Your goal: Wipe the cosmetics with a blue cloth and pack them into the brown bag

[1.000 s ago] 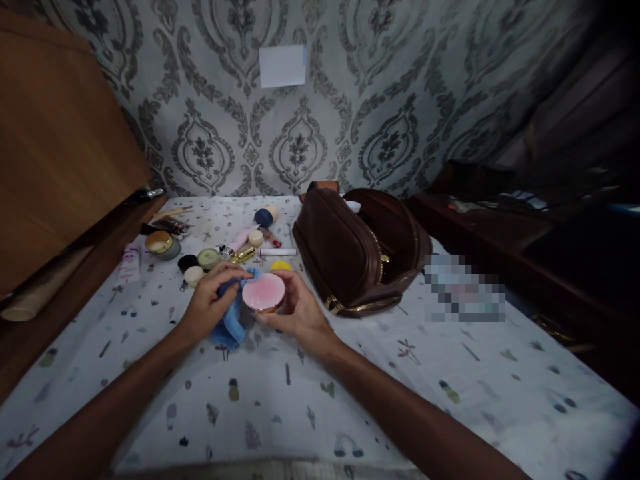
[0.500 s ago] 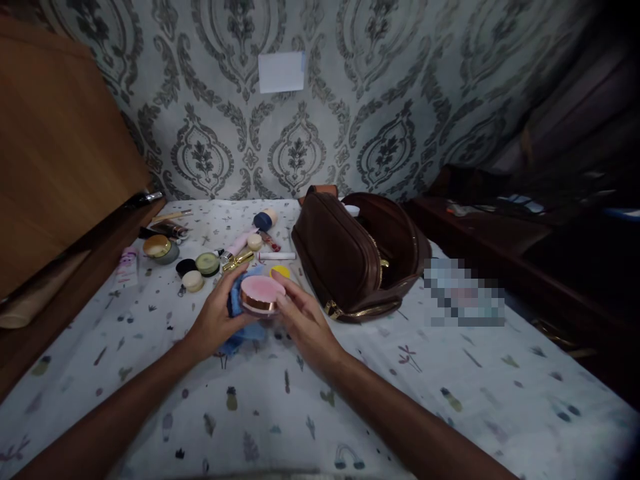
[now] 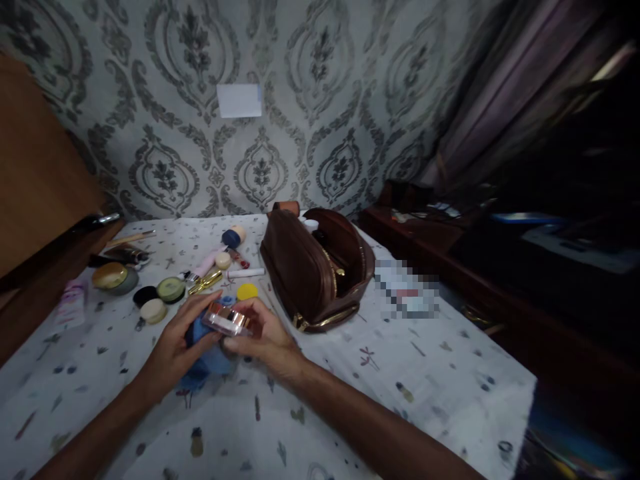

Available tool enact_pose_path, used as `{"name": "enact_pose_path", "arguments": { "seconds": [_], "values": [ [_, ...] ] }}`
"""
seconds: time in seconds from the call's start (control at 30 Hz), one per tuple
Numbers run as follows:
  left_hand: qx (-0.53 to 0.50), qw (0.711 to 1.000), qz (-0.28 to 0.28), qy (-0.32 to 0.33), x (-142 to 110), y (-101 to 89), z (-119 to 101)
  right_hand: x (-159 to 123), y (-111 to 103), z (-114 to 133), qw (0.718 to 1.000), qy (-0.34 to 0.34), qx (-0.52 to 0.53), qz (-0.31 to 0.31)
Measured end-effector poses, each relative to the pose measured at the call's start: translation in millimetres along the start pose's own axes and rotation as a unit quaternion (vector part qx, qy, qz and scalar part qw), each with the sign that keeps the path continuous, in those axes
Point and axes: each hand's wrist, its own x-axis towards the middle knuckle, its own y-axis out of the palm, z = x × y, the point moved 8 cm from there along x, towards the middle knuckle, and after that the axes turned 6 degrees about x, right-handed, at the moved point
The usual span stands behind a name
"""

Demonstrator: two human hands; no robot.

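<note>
My left hand is closed round a blue cloth, part of which hangs below the fingers. It presses the cloth against the left side of a round cosmetic jar with a shiny copper band and a clear base. My right hand grips that jar from the right, thumb in front and fingers behind. The jar is tilted so its side faces me; its pink top hardly shows. Just beyond the hands lie a yellow round lid, a gold tube and a white pen-like stick.
An open brown leather bag stands right of the hands. Several jars, among them a green-topped one and a gold-lidded one, sit at the left with a pink tube. A blurred-out packet lies beyond the bag.
The jar has turned from showing its pink top to showing its copper side. Both hands stay on it, the cloth still at the left. The view has swung to the right.
</note>
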Motion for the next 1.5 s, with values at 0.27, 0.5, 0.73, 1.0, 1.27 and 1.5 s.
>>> {"name": "enact_pose_path", "arguments": {
  "seconds": [0.27,0.5,0.73,1.0,1.27,1.5],
  "values": [
    [0.093,0.993,0.006,0.066,7.2,-8.5,-6.2,4.6,3.5,-12.1,0.990,0.035,0.134,0.036],
    [0.126,0.991,0.021,0.032,3.6,-12.4,13.5,3.9,4.9,-11.2,0.989,0.061,0.113,0.074],
    [0.122,0.990,0.050,0.043,5.1,-13.7,8.2,-13.6,-1.4,28.2,0.990,0.056,-0.085,0.098],
    [0.146,0.987,0.051,0.054,27.4,4.4,-21.1,-38.9,14.6,123.6,0.889,-0.221,-0.374,0.144],
    [0.328,0.934,0.121,0.072,43.9,-14.0,0.5,-58.9,-2.7,137.3,0.841,-0.254,-0.457,0.143],
    [0.125,0.977,0.173,0.000,84.1,3.4,-73.8,-63.0,-11.2,172.0,0.799,-0.297,-0.518,0.069]
  ]
}}
